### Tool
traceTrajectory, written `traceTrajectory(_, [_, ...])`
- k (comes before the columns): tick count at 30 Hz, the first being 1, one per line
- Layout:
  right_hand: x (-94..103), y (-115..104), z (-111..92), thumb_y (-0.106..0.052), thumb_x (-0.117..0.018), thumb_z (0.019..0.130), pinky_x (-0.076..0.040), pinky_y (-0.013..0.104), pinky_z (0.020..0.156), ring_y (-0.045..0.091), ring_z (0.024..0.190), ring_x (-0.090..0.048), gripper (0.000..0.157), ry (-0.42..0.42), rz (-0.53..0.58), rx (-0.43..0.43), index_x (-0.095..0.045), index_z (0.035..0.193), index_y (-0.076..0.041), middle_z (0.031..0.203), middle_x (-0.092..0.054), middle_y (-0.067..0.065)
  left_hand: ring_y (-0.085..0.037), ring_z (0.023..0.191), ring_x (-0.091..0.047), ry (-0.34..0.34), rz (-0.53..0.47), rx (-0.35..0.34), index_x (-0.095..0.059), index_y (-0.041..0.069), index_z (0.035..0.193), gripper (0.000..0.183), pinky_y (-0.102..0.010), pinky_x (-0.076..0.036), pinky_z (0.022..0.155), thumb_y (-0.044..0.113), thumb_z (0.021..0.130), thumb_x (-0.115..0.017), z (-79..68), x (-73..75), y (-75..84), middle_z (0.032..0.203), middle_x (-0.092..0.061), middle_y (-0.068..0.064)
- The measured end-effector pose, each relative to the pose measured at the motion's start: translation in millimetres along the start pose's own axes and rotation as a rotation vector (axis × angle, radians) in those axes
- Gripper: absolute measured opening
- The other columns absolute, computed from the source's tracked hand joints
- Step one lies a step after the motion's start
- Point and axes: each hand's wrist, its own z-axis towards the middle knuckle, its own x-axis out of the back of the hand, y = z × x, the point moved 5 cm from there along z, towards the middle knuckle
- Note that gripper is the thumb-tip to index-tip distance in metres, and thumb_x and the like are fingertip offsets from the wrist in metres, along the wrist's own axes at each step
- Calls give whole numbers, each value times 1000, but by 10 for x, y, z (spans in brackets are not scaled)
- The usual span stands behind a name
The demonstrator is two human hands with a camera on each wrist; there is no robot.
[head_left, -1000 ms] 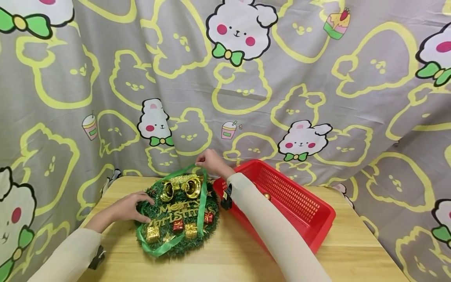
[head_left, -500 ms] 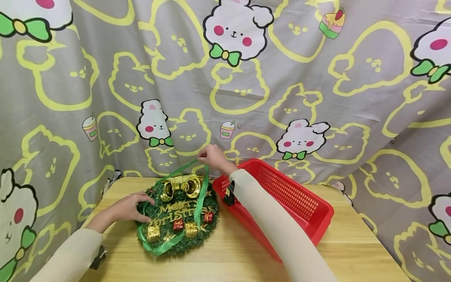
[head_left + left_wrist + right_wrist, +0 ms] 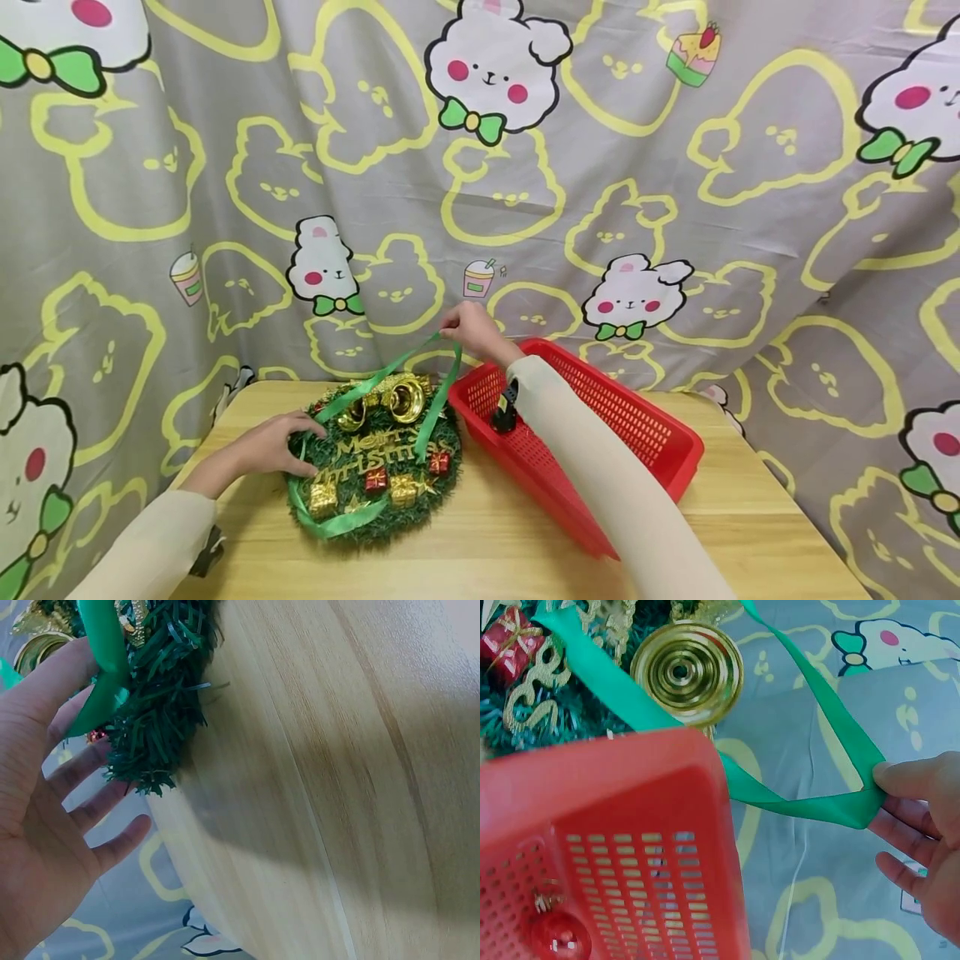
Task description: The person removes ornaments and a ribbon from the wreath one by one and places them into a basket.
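Note:
A green tinsel wreath lies on the table at the left, with gold bells, gold "Merry Christmas" lettering and small red and gold gift boxes on it. My right hand pinches a green ribbon between thumb and fingertips and holds it up in a loop behind the wreath. In the right wrist view the ribbon folds sharply at the fingertips. Part of the ribbon still lies along the wreath's near left side. At the wreath's left edge, my left hand rests with fingers spread and relaxed, touching the tinsel.
A red perforated basket stands right of the wreath, beneath my right forearm. Inside it, a shiny red bauble shows in the right wrist view. A patterned curtain hangs behind the wooden table.
My right hand has moved up and slightly right, drawing the ribbon loop higher off the wreath. The left hand stays at the wreath's left edge.

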Motion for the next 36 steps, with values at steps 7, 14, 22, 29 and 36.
traceTrajectory(7, [161, 99, -61, -11, -69, 97, -59, 28, 75, 19, 84, -71, 13, 26, -26, 6, -81, 98, -5, 95, -79, 10, -65, 136, -36, -4, 2, -12, -70, 13, 120, 59, -74, -43, 100, 41, 72, -92, 7, -11, -6, 144, -47, -39])
traceTrajectory(14, [274, 210, -106, -11, -69, 97, -59, 29, 75, 20, 85, -71, 13, 47, -47, -34, -81, 98, -4, 96, -79, 10, -64, 137, -36, 2, -4, 3, -70, 15, 120, 61, -75, -41, 102, 43, 71, -92, 9, -17, -43, 145, -47, -38])
traceTrajectory(22, [447, 278, -154, -13, -69, 98, -60, 33, 79, 21, 88, -71, 16, 84, -88, -62, -81, 101, -3, 98, -79, 10, -63, 138, -35, -7, -6, 3, -71, 15, 121, 62, -74, -41, 103, 44, 71, -92, 21, -24, -39, 145, -49, -36])
traceTrajectory(29, [634, 303, -177, -9, -68, 97, -58, 32, 78, 21, 86, -69, 15, 104, -44, -54, -80, 98, -1, 97, -79, 14, -64, 137, -35, -6, -5, 1, -70, 14, 121, 62, -74, -41, 102, 44, 71, -92, 16, -31, -37, 145, -47, -38])
traceTrajectory(36, [822, 369, -265, -12, -71, 96, -57, 29, 75, 20, 85, -71, 13, 157, 3, -56, -81, 98, -4, 97, -79, 12, -65, 137, -34, 4, -1, 0, -70, 13, 121, 61, -75, -41, 101, 41, 71, -92, 5, -10, -24, 145, -47, -39])
